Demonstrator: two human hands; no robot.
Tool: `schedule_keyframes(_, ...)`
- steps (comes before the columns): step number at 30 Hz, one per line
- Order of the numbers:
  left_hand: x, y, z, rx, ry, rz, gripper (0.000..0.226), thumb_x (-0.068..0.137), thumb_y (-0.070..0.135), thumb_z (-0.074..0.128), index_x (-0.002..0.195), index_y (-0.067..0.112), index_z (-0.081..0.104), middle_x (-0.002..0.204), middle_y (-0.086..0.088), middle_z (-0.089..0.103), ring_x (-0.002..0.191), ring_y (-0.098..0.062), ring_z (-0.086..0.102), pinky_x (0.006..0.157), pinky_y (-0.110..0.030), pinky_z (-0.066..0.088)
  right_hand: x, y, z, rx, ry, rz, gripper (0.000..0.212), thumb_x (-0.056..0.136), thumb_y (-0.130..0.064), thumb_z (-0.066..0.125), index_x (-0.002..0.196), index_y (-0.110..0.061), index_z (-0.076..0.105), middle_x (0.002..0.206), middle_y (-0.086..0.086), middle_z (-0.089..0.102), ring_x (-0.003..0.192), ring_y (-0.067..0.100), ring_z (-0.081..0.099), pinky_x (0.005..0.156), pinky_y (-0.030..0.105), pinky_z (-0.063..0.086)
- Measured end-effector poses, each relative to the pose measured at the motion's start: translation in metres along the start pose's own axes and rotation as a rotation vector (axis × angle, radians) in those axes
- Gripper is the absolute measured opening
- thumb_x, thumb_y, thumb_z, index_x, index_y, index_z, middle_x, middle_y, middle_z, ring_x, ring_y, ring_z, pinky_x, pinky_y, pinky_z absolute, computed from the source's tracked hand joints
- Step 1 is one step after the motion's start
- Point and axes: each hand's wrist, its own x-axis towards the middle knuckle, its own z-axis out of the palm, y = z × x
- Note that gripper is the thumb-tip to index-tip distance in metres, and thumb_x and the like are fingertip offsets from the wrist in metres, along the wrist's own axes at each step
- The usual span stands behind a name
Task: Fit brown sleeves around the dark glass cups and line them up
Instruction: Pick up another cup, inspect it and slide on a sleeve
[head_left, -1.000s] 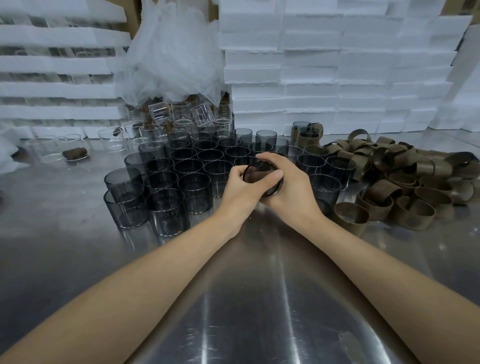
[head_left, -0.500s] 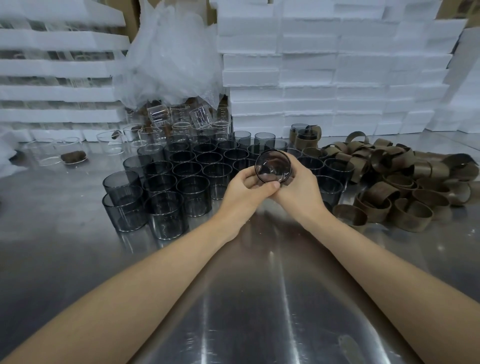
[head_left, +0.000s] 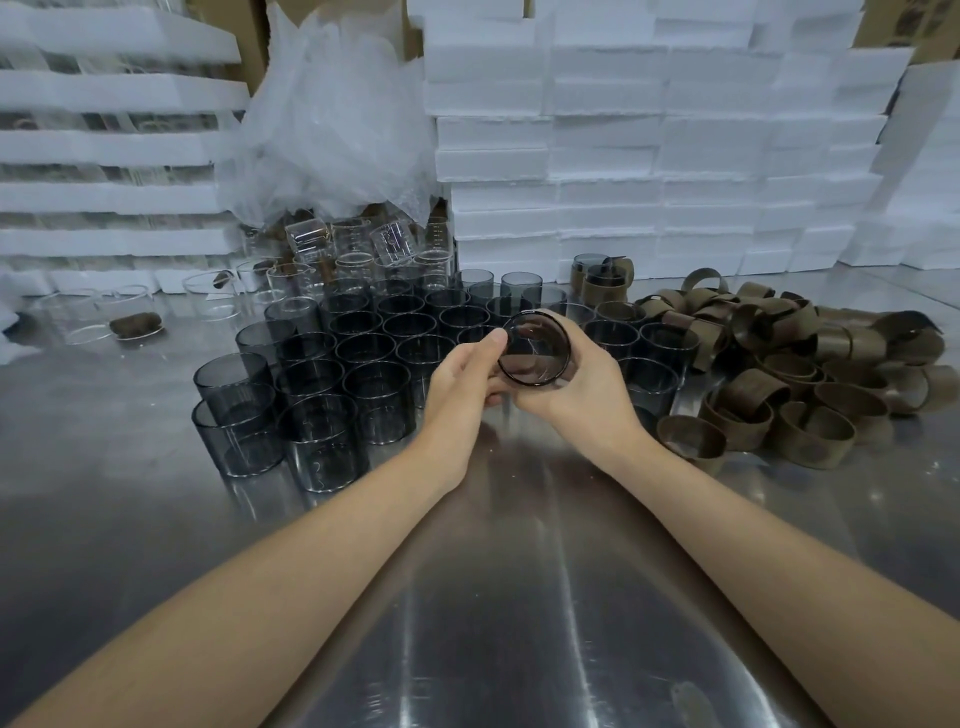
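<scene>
Raised since a second ago, the dark glass cup tilts its mouth at you above the bench, your left hand and right hand curled round it. Brown sleeves heap rightward.

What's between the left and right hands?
One dark glass cup, tilted with a round end toward the camera, gripped by the left hand and right hand. The head view shows it.
</scene>
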Motion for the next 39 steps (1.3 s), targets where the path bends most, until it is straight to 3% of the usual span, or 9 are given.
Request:
schedule_keyframes(5, 0.002, 0.004, 0.002, -0.098, 0.183, 0.089, 0.042, 0.102, 0.044, 0.037, 0.086, 0.013, 0.059, 0.083, -0.005, 0.066, 0.077, -0.018, 0.061, 0.075, -0.034, 0.048, -0.003, -0.002, 0.003, 0.041, -0.046, 0.014, 0.066, 0.067, -0.005, 0.086, 0.122, -0.022, 0.055, 0.120, -0.004, 0.062, 0.110, 0.001, 0.061, 0.096, 0.019, 0.047)
schedule_keyframes(9, 0.001, 0.005, -0.004, 0.012, 0.320, 0.366, 0.031, 0.106, 0.020, 0.038, 0.078, 0.018, 0.052, 0.065, 0.014, 0.053, 0.061, 0.000, 0.050, 0.063, -0.017, 0.043, -0.006, -0.003, 0.008, 0.278, -0.072, 0.145, 0.074, 0.071, -0.023, 0.083, 0.132, -0.025, 0.039, 0.119, -0.002, 0.062, 0.111, 0.007, 0.063, 0.096, 0.025, 0.049)
schedule_keyframes(11, -0.003, 0.004, -0.002, 0.075, 0.292, 0.422, 0.026, 0.105, 0.012, 0.038, 0.085, 0.019, 0.052, 0.076, 0.005, 0.056, 0.067, -0.001, 0.054, 0.067, -0.017, 0.046, -0.005, -0.005, 0.011, 0.569, -0.106, 0.277, 0.070, 0.077, -0.033, 0.072, 0.134, -0.015, 0.035, 0.118, 0.009, 0.065, 0.108, 0.022, 0.066, 0.093, 0.036, 0.054)
schedule_keyframes(14, -0.008, 0.003, 0.000, 0.149, 0.195, 0.431, 0.015, 0.104, 0.016, 0.041, 0.107, 0.018, 0.055, 0.113, -0.012, 0.059, 0.098, -0.012, 0.060, 0.087, -0.027, 0.050, -0.005, -0.012, 0.012, 0.846, -0.224, 0.469, 0.051, 0.091, -0.050, 0.052, 0.117, -0.007, 0.058, 0.097, 0.014, 0.069, 0.084, 0.023, 0.069, 0.077, 0.032, 0.055)
schedule_keyframes(18, -0.016, 0.007, 0.002, 0.164, -0.062, 0.389, 0.038, 0.093, 0.033, 0.056, 0.130, 0.022, 0.054, 0.130, 0.000, 0.058, 0.113, -0.002, 0.059, 0.093, -0.019, 0.048, -0.008, -0.013, 0.011, 1.060, -0.322, 0.610, 0.061, 0.094, -0.062, 0.035, 0.109, -0.013, 0.068, 0.100, 0.010, 0.067, 0.089, 0.019, 0.066, 0.083, 0.031, 0.050)
schedule_keyframes(22, -0.019, 0.004, 0.005, 0.213, -0.147, 0.373, 0.065, 0.085, 0.010, 0.073, 0.143, 0.022, 0.046, 0.136, 0.002, 0.057, 0.126, -0.008, 0.054, 0.106, -0.027, 0.044, -0.008, -0.013, 0.009, 1.077, -0.354, 0.593, 0.064, 0.094, -0.064, 0.031, 0.109, -0.018, 0.073, 0.115, 0.003, 0.068, 0.107, 0.017, 0.063, 0.094, 0.032, 0.046)
schedule_keyframes(27, -0.017, 0.007, 0.005, 0.221, -0.075, 0.375, 0.059, 0.085, 0.003, 0.071, 0.139, 0.020, 0.053, 0.125, 0.000, 0.066, 0.115, -0.009, 0.062, 0.099, -0.024, 0.049, -0.008, -0.013, 0.010, 1.026, -0.332, 0.597, 0.063, 0.092, -0.066, 0.032, 0.104, -0.014, 0.066, 0.089, 0.005, 0.055, 0.069, 0.012, 0.048, 0.066, 0.024, 0.035)
schedule_keyframes(33, -0.016, 0.012, 0.006, 0.120, 0.031, 0.316, 0.026, 0.096, 0.019, 0.060, 0.117, 0.031, 0.068, 0.086, 0.006, 0.074, 0.062, -0.013, 0.065, 0.051, -0.023, 0.053, -0.008, -0.013, 0.012, 0.973, -0.354, 0.623, 0.055, 0.091, -0.067, 0.031, 0.091, -0.015, 0.049, 0.058, -0.002, 0.036, 0.054, 0.011, 0.037, 0.059, 0.026, 0.020)
schedule_keyframes(39, -0.012, 0.013, 0.001, 0.062, 0.056, 0.284, 0.038, 0.105, 0.036, 0.037, 0.116, 0.020, 0.070, 0.102, 0.000, 0.075, 0.091, -0.017, 0.070, 0.082, -0.034, 0.053, -0.010, -0.015, 0.011, 0.998, -0.366, 0.677, 0.054, 0.092, -0.065, 0.035, 0.083, -0.014, 0.051, 0.060, -0.002, 0.030, 0.054, 0.011, 0.034, 0.052, 0.021, 0.029)
